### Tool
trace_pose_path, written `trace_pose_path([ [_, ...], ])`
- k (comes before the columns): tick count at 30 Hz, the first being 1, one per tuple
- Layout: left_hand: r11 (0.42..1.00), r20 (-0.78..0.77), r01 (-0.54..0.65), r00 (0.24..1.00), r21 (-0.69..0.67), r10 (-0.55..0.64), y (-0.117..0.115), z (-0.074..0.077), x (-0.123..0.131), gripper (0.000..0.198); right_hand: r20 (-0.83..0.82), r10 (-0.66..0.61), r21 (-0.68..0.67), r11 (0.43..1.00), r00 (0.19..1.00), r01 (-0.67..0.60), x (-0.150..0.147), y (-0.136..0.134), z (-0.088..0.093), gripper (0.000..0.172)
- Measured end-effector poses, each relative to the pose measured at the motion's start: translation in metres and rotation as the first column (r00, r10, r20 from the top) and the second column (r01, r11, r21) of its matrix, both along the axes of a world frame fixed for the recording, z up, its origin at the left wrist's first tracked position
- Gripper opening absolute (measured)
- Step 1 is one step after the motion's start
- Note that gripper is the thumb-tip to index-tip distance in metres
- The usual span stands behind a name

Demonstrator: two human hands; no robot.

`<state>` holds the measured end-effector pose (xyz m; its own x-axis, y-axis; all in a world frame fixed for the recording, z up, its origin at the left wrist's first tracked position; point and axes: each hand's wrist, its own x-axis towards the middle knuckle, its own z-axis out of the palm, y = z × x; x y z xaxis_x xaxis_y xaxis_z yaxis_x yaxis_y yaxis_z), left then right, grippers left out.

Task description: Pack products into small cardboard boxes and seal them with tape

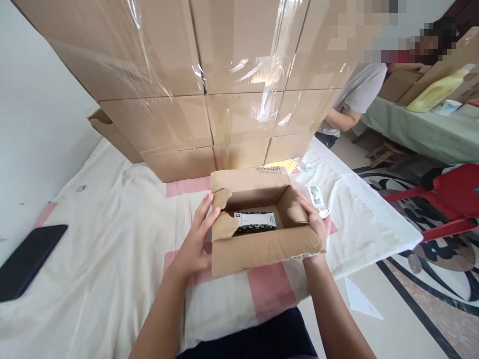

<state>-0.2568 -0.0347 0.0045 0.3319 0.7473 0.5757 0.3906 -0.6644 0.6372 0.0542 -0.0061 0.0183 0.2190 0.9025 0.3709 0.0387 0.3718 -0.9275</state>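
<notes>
Between my hands is a small cardboard box point(262, 252) with its flaps folded outward, one of them torn at the left. Inside, on the bottom, lies a flat packet point(256, 220) with a white label and a dark patterned edge. My left hand point(196, 239) grips the box's left side, fingertips at the torn flap. On the opposite side, my right hand point(315, 222) holds the right wall, its fingers along the outside. Just past the right hand, a white packet with a printed label point(317, 198) rests on the cloth.
Stacked cardboard cartons point(243, 114) under clear film rise behind the box. A black phone point(32, 259) lies at the left on the white and pink cloth point(123, 224). At the right are a red chair point(454, 194), another person's arm point(344, 118) and a yellow bottle point(436, 92) on another table.
</notes>
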Motion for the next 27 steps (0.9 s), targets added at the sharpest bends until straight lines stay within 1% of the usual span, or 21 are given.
trace_pose_path([
  [2,1.000,0.017,-0.008,1.000,-0.009,0.008,0.000,0.000,-0.001,0.094,0.087,0.113,0.041,0.992,0.990,-0.117,-0.005,0.002,0.006,0.035],
  [4,1.000,0.036,-0.027,0.999,-0.006,0.027,0.001,0.000,0.000,0.088,0.126,0.169,0.074,0.981,0.978,-0.179,0.000,0.009,0.013,0.032],
  [6,0.998,0.070,-0.056,0.996,0.024,0.054,0.003,0.000,0.001,0.076,0.147,0.211,0.066,0.973,0.966,-0.223,0.007,0.018,0.014,0.029],
  [8,0.994,0.126,-0.089,0.989,0.070,0.080,0.004,0.000,0.004,0.064,0.079,0.219,0.034,0.974,0.972,-0.222,0.009,0.026,0.012,0.033],
  [10,0.986,0.175,-0.136,0.977,0.091,0.119,0.006,0.000,0.007,0.056,-0.037,0.227,-0.052,0.972,0.973,-0.229,0.007,0.033,0.011,0.042],
  [12,0.981,0.208,-0.184,0.964,0.066,0.167,0.006,0.001,0.011,0.049,-0.124,0.249,-0.156,0.951,0.961,-0.267,0.003,0.042,0.014,0.047],
  [13,0.978,0.221,-0.205,0.956,0.046,0.191,0.005,0.002,0.013,0.046,-0.144,0.265,-0.181,0.940,0.953,-0.289,0.001,0.046,0.017,0.047],
  [14,0.975,0.232,-0.222,0.950,0.027,0.210,0.004,0.003,0.014,0.043,-0.150,0.283,-0.176,0.935,0.947,-0.307,-0.001,0.051,0.019,0.047],
  [17,0.969,0.251,-0.245,0.938,-0.011,0.240,0.002,0.006,0.017,0.042,-0.153,0.331,-0.055,0.938,0.931,-0.343,-0.005,0.061,0.024,0.046],
  [20,0.965,0.235,-0.257,0.936,-0.049,0.262,0.001,0.006,0.018,0.041,-0.177,0.316,0.018,0.948,0.932,-0.318,-0.009,0.064,0.019,0.045],
  [23,0.956,0.256,-0.286,0.922,-0.060,0.292,0.002,0.000,0.022,0.046,-0.142,0.266,0.070,0.964,0.954,-0.258,-0.011,0.059,0.012,0.037],
  [27,0.945,0.370,-0.328,0.878,-0.002,0.306,0.007,-0.011,0.028,0.057,-0.024,0.265,0.141,0.955,0.964,-0.260,-0.011,0.055,0.012,0.025],
])
